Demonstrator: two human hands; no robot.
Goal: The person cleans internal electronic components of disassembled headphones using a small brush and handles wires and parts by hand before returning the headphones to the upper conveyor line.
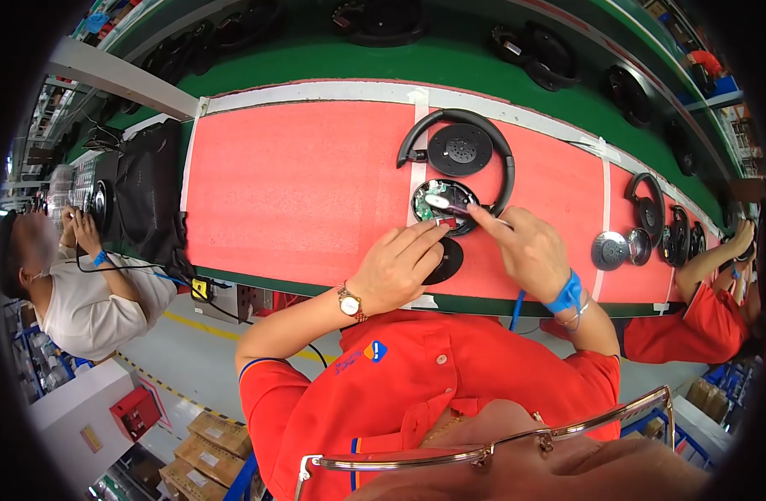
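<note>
At the far left of the scene, a co-worker in a white top (107, 305) sits beside a black bag (149, 188) at the edge of the pink mat (274, 184). Further right, the left hand (400, 265), its wrist wearing a watch (350, 304), reaches in from the near side. Its fingers are extended close together, the tips at the near rim of an open ear cup; whether they grip anything there I cannot tell. A round black disc (446, 260) lies partly beneath this hand.

The open ear cup, showing a green circuit board (423, 200), belongs to the black over-ear headphones (510, 163). These lie with their long axis running far to near, the headband bowing right and the other ear cup (460, 149) on the far side. The open cup is just beyond both hands, between their fingertips; neither hand is clearly nearer.

The right hand (529, 250) comes from the near right, index finger at the cup's right side, over a whitish oval-ended piece (437, 201); its grip is hidden. Further right lie more headphones (646, 204) and a silvery disc (608, 250), then a co-worker in red (688, 330).
</note>
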